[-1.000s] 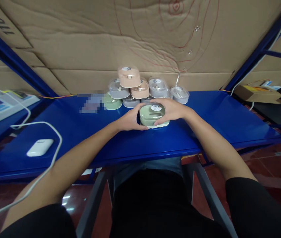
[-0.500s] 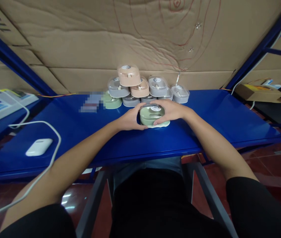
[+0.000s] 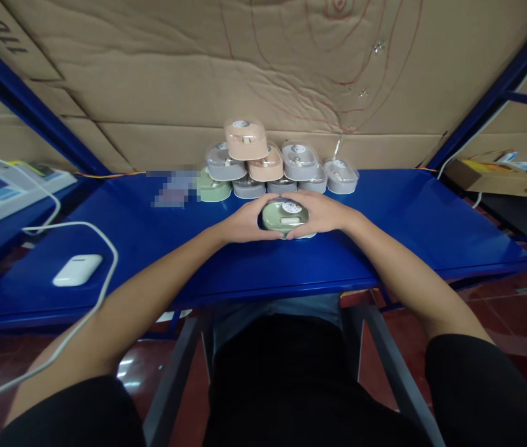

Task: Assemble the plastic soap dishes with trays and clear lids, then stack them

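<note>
In the middle of the blue table is a small green box with a clear lid, a round white label on top and a pale front latch. My left hand is wrapped round its left side. My right hand grips the right side, with the two thumbs close together at the front. My fingers hide the sides and part of the lower edge. Behind my hands, similar lidded boxes are stacked: a peach box on top, grey boxes below it, and another green box at the lower left.
A white earbud case lies on the left of the table, near a white cable that crosses over my left forearm. A power strip is at the far left. An open cardboard box stands at the right. Cardboard lines the back.
My right thumb has moved left, towards my left thumb, along the box's front. The pale latch now shows clearly below the lid. The view has shifted slightly.
</note>
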{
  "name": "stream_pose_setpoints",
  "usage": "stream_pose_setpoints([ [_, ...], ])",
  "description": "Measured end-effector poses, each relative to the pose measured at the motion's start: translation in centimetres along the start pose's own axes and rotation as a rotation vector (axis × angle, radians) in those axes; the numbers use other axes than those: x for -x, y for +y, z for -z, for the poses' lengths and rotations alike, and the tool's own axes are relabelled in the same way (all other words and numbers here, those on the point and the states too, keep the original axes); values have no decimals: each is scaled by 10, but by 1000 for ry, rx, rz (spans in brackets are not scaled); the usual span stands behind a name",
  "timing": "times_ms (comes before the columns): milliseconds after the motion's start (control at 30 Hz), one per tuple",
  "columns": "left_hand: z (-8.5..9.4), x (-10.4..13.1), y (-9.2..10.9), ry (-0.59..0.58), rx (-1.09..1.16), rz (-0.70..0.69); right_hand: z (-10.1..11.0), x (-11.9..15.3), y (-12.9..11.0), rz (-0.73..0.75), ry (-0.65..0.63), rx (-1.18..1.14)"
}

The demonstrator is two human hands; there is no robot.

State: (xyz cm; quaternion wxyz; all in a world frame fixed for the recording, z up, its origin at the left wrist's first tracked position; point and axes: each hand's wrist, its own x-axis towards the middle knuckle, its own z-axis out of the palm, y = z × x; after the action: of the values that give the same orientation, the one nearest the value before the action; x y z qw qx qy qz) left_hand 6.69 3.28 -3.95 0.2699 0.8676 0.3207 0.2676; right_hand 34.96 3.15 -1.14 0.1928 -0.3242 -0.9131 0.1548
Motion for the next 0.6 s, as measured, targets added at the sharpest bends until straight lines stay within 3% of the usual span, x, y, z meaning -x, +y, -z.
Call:
stream_pose_setpoints([
  [233, 3, 1, 2, -7, 28, 21, 2, 3, -5, -82, -51, 50],
  [367, -1, 1, -1, -32, -8, 51, 21, 12, -14, -200, -148, 97],
  [500, 3, 2, 0, -95, -63, 84, 61, 40, 1, -637, -309, 233],
  [600, 7, 2, 3, -126, -85, 94, 93, 67, 27, -1054, -267, 304],
])
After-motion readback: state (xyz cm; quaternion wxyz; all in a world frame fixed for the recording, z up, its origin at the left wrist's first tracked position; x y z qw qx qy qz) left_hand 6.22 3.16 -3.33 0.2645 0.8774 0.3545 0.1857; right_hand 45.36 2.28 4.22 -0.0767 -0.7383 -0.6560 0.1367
